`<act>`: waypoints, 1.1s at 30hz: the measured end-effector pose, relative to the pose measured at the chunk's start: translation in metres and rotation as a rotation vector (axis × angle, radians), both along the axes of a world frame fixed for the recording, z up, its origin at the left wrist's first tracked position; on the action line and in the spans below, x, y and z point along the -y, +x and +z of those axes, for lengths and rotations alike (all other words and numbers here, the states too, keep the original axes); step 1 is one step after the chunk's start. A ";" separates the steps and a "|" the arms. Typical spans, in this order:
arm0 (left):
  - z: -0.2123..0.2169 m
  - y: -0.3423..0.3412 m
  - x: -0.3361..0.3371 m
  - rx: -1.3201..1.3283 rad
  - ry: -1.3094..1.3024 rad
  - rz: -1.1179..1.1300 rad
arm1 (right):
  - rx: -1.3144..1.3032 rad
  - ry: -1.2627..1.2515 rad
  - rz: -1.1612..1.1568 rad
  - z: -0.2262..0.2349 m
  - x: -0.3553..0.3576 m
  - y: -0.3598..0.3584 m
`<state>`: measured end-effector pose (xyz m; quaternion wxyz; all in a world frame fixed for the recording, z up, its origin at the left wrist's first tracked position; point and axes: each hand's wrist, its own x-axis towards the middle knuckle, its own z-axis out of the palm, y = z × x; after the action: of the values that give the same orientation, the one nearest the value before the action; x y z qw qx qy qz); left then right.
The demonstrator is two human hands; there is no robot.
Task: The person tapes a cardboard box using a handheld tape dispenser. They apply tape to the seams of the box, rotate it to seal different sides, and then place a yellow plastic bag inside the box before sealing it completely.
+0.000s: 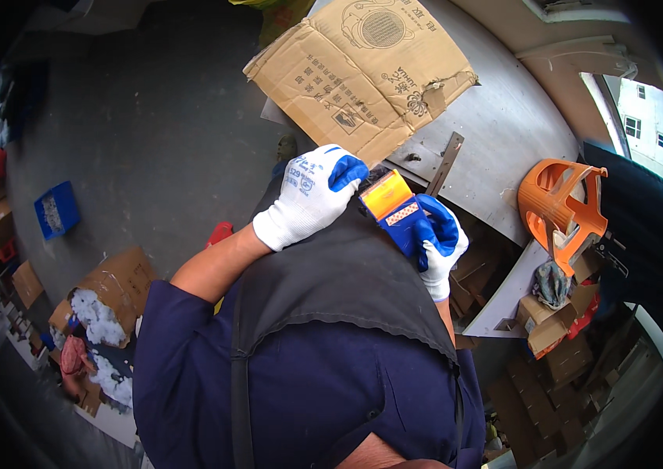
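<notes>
In front of my apron, a blue and orange packing tape dispenser point(388, 199) is held by my right hand point(442, 244), which wears a white glove with blue coating. Its fingers wrap around the dispenser's blue body. Close to the dispenser's other end is my left hand point(309, 191), gloved alike, with fingers curled in and pressed together. Whatever those fingertips may pinch is too small to make out. Beyond both hands lies a large printed cardboard box point(347, 86), creased and with one torn corner, on a grey metal table point(495, 117).
A flat metal strip point(446, 162) lies on the table near the box. An orange plastic stool point(542, 207) rests on its side at the table's right. Opened cartons point(550, 320) stand below it. On the left floor are a blue bin point(58, 211) and a cardboard box point(124, 277) with white stuffing.
</notes>
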<state>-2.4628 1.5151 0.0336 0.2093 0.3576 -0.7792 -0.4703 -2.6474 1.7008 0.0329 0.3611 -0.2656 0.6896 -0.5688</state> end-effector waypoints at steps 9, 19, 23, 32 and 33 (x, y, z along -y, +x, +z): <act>-0.008 -0.006 0.023 0.127 -0.328 -0.020 | -0.192 0.017 0.081 -0.021 0.021 -0.001; -0.029 -0.006 0.018 0.195 -0.635 0.014 | -0.265 0.053 0.171 -0.029 0.035 -0.013; -0.032 -0.006 0.013 0.224 -0.604 0.098 | -0.299 0.061 0.180 -0.029 0.036 -0.013; -0.049 0.021 0.025 0.048 -0.204 0.573 | -0.179 0.098 0.141 -0.023 0.036 -0.016; -0.054 0.023 0.019 -0.029 0.074 0.667 | -0.185 0.119 0.154 -0.023 0.035 -0.016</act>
<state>-2.4401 1.4965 -0.0209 0.3493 0.5935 -0.5986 -0.4092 -2.6637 1.6657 0.0102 0.3535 -0.3472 0.7302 -0.4704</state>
